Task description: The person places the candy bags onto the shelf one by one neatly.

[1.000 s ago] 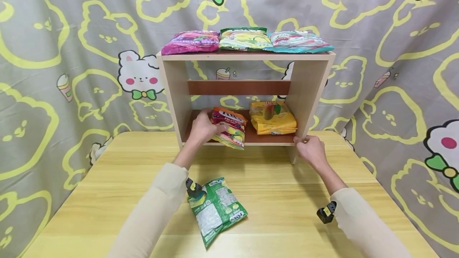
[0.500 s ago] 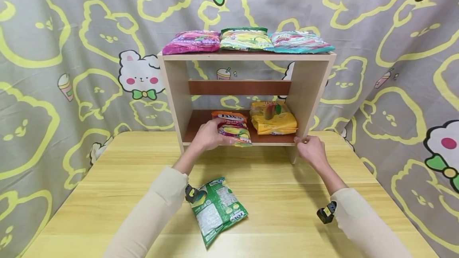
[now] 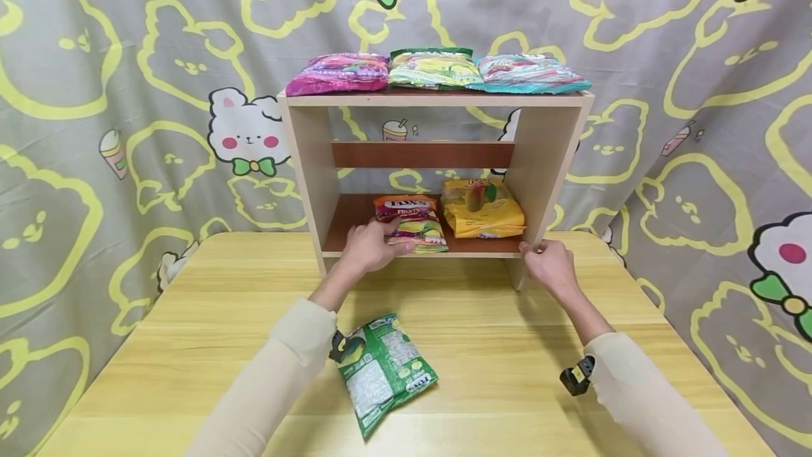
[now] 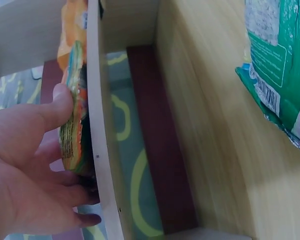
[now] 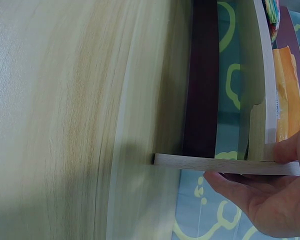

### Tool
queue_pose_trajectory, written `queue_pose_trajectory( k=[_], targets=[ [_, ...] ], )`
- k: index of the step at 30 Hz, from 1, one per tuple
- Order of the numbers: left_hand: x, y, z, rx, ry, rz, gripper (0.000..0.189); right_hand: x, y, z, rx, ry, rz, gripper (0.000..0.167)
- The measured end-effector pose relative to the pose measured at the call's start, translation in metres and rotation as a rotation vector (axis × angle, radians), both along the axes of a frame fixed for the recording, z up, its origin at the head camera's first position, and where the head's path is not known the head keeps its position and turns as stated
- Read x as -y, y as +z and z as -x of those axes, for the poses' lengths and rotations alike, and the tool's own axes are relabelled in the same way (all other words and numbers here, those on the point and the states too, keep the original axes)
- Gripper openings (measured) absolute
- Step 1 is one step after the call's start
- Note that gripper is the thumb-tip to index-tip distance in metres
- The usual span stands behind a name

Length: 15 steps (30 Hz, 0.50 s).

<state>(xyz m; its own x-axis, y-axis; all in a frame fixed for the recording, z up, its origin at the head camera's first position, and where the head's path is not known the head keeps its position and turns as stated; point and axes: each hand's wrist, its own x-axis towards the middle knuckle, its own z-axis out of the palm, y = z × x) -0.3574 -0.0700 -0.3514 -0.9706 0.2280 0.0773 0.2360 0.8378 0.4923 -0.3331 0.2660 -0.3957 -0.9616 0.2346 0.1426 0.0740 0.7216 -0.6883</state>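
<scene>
My left hand (image 3: 369,247) is at the left front of a red and orange bag of Fox's fruit candy (image 3: 412,223). This bag lies on the lower board of a small wooden shelf (image 3: 435,100). In the left wrist view the thumb (image 4: 63,102) touches the bag's front edge, while the other fingers lie fairly straight at its left end. My right hand (image 3: 550,265) grips the shelf's right side panel. The right wrist view has the thumb on the inner face and the fingers outside. A yellow mango candy bag (image 3: 485,216) sits to the right on the same board.
On the shelf's top stand a purple bag (image 3: 339,75), a green and yellow bag (image 3: 434,69) and a turquoise bag (image 3: 531,74). A green candy bag (image 3: 387,372) lies on the wooden table (image 3: 495,386), near the left forearm. A patterned curtain (image 3: 165,175) hangs behind.
The red and orange bag has come down from a tilt to rest on the lower board, its front edge now behind the board's edge. My left hand shifted slightly; the right hand stayed put.
</scene>
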Motion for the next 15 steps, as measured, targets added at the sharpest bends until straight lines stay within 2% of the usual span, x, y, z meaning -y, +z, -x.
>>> queue_pose_trajectory(
  k=[5, 11, 15],
  targets=[
    [0.0000, -0.0006, 0.0010, 0.015, -0.019, 0.068, 0.072, 0.0001, -0.0007, -0.0004, 0.005, -0.009, -0.005, 0.049],
    [-0.0002, 0.0007, -0.0016, 0.028, -0.020, 0.077, 0.073, 0.0001, -0.0009, 0.0000, 0.001, -0.003, -0.005, 0.050],
    [-0.0037, 0.0026, -0.0060, -0.030, -0.019, 0.089, 0.073, 0.0004, 0.0003, 0.0003, 0.006, 0.005, -0.002, 0.049]
  ],
)
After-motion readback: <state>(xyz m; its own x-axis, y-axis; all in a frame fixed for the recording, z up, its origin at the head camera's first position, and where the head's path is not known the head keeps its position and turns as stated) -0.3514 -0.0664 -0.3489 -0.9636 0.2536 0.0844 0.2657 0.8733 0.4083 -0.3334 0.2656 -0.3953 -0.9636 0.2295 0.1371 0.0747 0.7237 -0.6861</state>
